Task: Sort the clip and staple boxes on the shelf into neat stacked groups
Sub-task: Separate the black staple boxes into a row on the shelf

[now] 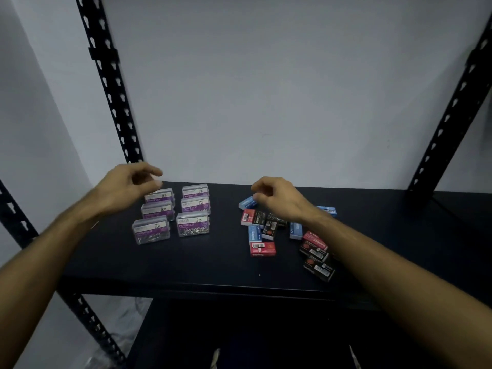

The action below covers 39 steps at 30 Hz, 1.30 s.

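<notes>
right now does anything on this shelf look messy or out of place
Yes. The staple boxes on the right lie in a loose jumble of red, blue and black, turned at different angles, some overlapping. The paper clip boxes on the left stand in two tidy rows. Nothing looks spilled or damaged.

Over the black shelf (186, 262), the left hand (125, 187) hangs loosely curled above six clear paper clip boxes (193, 224), the right hand (279, 198) above scattered staple boxes (262, 248).
</notes>
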Each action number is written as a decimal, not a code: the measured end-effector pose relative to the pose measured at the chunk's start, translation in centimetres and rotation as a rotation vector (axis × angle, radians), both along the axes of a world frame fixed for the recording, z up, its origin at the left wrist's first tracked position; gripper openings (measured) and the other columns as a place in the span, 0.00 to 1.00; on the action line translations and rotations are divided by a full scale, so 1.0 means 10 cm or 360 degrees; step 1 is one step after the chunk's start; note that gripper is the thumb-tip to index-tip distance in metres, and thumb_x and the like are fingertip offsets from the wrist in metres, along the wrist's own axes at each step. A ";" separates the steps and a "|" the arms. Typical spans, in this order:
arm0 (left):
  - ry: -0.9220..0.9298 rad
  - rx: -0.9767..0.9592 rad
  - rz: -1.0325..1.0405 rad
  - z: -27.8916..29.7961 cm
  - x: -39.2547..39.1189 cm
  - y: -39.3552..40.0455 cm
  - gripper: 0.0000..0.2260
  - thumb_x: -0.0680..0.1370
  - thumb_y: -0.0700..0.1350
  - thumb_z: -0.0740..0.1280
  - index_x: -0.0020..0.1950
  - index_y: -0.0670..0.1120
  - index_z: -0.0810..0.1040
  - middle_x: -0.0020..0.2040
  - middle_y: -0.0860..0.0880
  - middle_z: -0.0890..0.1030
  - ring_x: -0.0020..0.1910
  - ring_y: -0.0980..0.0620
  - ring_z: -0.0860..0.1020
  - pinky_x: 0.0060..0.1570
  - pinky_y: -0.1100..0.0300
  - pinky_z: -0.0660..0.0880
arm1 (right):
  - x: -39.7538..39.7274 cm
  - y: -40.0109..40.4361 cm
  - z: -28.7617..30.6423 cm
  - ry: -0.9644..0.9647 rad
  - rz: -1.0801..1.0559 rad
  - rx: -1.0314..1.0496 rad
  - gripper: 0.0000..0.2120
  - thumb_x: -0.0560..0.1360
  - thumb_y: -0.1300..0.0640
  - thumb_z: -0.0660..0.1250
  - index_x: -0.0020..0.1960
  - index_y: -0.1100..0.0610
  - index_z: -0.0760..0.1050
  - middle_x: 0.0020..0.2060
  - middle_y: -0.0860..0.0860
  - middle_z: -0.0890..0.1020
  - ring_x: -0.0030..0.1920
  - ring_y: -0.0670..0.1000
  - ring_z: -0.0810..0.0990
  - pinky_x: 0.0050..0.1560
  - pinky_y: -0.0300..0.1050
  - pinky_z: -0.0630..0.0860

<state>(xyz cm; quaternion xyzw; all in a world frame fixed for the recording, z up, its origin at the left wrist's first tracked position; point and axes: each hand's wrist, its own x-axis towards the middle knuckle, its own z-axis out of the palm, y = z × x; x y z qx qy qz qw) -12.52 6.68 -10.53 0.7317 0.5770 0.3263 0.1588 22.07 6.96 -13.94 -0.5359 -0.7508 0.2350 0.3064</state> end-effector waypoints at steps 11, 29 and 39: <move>-0.0123 0.0023 -0.0360 -0.09 1.38 0.24 0.08 0.77 0.46 0.70 0.56 0.50 0.82 0.46 0.50 0.81 0.45 0.55 0.79 0.47 0.60 0.76 | 0.58 0.02 -0.08 0.0009 -0.0141 -0.0011 0.11 0.79 0.56 0.66 0.60 0.55 0.78 0.52 0.47 0.82 0.52 0.45 0.80 0.51 0.39 0.77; 0.0635 -0.0517 -0.0594 -0.61 1.93 0.50 0.23 0.78 0.46 0.69 0.73 0.48 0.70 0.71 0.49 0.70 0.65 0.52 0.72 0.64 0.56 0.71 | 0.63 0.14 -0.47 -0.0703 -0.0064 0.0037 0.15 0.79 0.50 0.65 0.63 0.52 0.79 0.57 0.50 0.74 0.50 0.46 0.74 0.55 0.47 0.74; 0.0776 -0.0629 -0.0614 -0.59 1.95 0.55 0.25 0.80 0.50 0.66 0.76 0.48 0.65 0.72 0.48 0.69 0.67 0.49 0.71 0.61 0.57 0.69 | 0.62 0.04 -0.42 -0.0715 0.0018 0.0085 0.13 0.79 0.52 0.66 0.62 0.53 0.80 0.51 0.46 0.71 0.51 0.45 0.72 0.52 0.43 0.71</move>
